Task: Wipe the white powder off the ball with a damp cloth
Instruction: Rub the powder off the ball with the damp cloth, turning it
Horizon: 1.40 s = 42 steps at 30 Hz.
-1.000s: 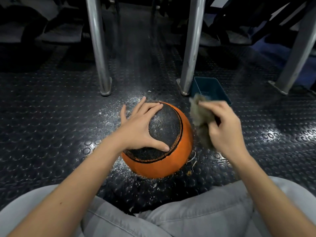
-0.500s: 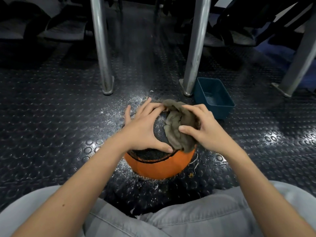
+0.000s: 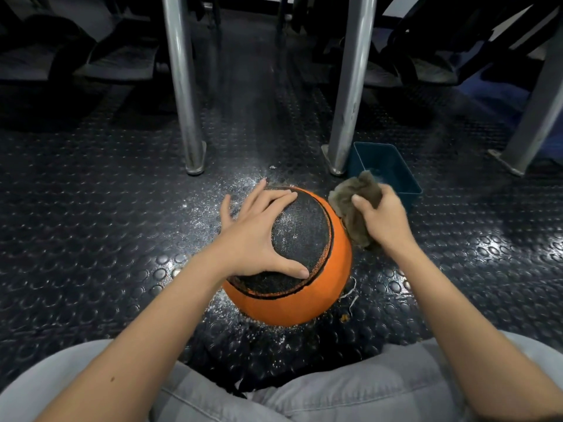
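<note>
An orange ball [image 3: 307, 300] with a black patch on top sits on the studded dark floor between my knees. A few white specks still dot the black patch. My left hand [image 3: 256, 236] lies spread over the ball's top left, fingers straight, thumb pressing the near side. My right hand [image 3: 382, 217] grips a crumpled grey-brown cloth [image 3: 353, 205] against the ball's upper right side.
White powder [image 3: 240, 187] is scattered on the floor behind and under the ball. A teal tub [image 3: 393, 169] stands just beyond my right hand. Two metal legs [image 3: 182, 86] [image 3: 350, 83] rise behind the ball, a third [image 3: 536, 117] at far right. My grey trouser legs [image 3: 335, 394] fill the foreground.
The cloth was beside the ball, then on its black top half a second ago. It has now slid down to the upper right side. My left hand has stayed put.
</note>
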Each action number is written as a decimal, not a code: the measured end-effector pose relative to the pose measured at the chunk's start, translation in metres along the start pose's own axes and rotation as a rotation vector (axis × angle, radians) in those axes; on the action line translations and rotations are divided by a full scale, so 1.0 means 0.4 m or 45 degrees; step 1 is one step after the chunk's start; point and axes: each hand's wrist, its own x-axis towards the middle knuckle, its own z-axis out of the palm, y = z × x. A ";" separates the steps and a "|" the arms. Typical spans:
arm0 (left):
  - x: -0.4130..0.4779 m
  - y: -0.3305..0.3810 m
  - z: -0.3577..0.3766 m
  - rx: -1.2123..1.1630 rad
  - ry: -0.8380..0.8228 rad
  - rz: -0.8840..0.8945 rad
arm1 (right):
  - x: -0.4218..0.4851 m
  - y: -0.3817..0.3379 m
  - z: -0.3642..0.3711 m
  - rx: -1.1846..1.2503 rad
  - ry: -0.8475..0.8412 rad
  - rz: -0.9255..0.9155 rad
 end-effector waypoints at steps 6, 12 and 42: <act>0.010 0.001 -0.002 0.020 0.011 -0.008 | -0.094 -0.082 0.011 -0.107 -0.167 -0.602; 0.001 0.014 -0.004 0.024 -0.036 -0.002 | -0.114 -0.069 0.062 -0.189 -0.091 -0.477; -0.001 0.021 -0.002 0.116 -0.044 0.040 | 0.012 -0.089 0.035 -0.381 -0.203 -0.314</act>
